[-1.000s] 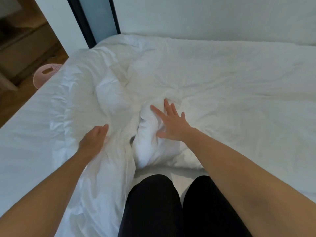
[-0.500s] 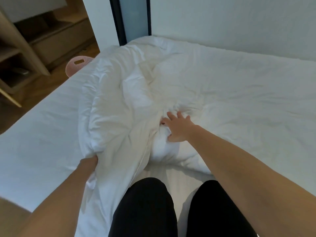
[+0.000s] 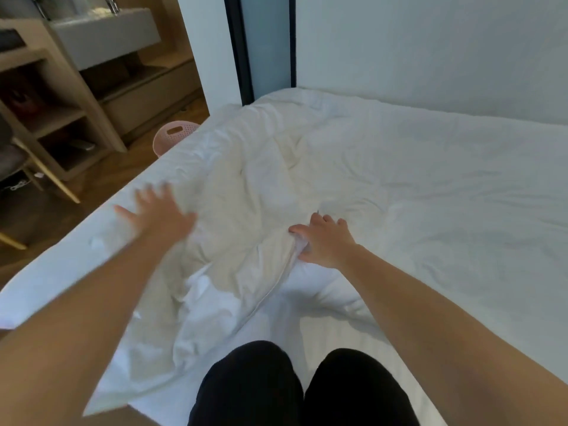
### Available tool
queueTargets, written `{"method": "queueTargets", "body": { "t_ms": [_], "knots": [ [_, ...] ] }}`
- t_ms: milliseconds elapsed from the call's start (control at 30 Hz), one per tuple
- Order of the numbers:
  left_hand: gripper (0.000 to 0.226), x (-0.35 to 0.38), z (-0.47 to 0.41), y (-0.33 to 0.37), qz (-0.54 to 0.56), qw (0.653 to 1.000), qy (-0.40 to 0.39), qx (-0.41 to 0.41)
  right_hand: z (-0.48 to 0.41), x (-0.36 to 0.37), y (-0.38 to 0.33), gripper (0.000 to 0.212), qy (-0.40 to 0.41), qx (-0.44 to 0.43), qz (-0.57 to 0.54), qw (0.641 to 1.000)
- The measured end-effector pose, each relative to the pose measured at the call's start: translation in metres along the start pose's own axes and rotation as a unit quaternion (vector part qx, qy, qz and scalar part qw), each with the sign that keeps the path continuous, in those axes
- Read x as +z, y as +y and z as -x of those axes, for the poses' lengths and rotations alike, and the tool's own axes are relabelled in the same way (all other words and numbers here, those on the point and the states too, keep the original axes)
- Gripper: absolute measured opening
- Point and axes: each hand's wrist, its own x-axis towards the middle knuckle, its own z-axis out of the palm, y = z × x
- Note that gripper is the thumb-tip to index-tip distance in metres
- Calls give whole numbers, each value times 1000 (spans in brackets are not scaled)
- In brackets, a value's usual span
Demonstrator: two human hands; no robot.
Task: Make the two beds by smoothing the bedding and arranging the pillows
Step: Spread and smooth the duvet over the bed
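Kneeling on the bed (image 3: 461,186), the person works a bunched duvet (image 3: 246,186) that lies rumpled across the mattress's left-centre, its near edge folded just ahead of the knees (image 3: 295,385). The right hand (image 3: 322,241) is clenched on a fold of the duvet; the left hand (image 3: 159,213), blurred, is spread flat with fingers released, over the cover's left side near the mattress edge. Likely risks: a one-sided pull may skew the duvet or drag it off the left edge toward the pink basket (image 3: 175,135); the knees may pin the sheet beneath, trapping creases. No pillow is visible.
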Motion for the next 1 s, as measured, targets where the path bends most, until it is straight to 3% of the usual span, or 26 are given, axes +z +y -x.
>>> {"method": "queueTargets", "body": {
  "t_ms": [67, 133, 233, 333, 400, 467, 533, 600, 633, 667, 767, 800, 900, 1000],
  "knots": [
    [104, 49, 35, 38, 66, 979, -160, 107, -3, 7, 3, 60, 9, 20, 0, 1000],
    [121, 97, 57, 63, 85, 951, -246, 164, -7, 17, 16, 64, 4, 28, 4, 1000],
    [120, 121, 49, 58, 127, 947, -271, 117, -9, 27, 24, 66, -7, 43, -19, 999],
    [101, 131, 25, 50, 142, 939, -300, 84, -18, 34, 27, 60, -12, 53, -33, 998],
    [81, 131, 19, 45, 130, 964, -219, 80, -29, 31, 24, 58, -32, 53, -17, 998],
    [75, 125, 16, 35, 59, 994, -87, 19, -46, 25, 21, 57, -59, 54, 1, 997],
    [104, 130, 11, 15, 8, 988, -101, -117, -66, 23, 18, 53, -69, 40, 39, 996],
    [142, 151, -7, -10, 66, 954, -145, -256, -85, 28, 12, 49, -58, 5, 106, 993],
    [152, 160, -19, -17, 104, 941, -149, -286, -94, 34, 8, 48, -58, -10, 137, 989],
    [147, 163, -26, -16, 142, 939, -156, -273, -102, 40, 3, 48, -67, -21, 154, 986],
    [65, 155, -33, 3, 180, 958, -140, -176, -116, 51, -10, 47, -105, -27, 139, 984],
    [48, 157, -37, 8, 177, 966, -131, -135, -119, 51, -13, 45, -115, -21, 124, 985],
    [35, 137, -64, -4, 118, 989, -87, 1, -124, 33, -23, 35, -130, 24, 37, 991],
    [30, 81, -136, -44, 11, 994, -23, 111, -133, 5, -57, 35, -86, 68, -147, 983]
  ]
}}
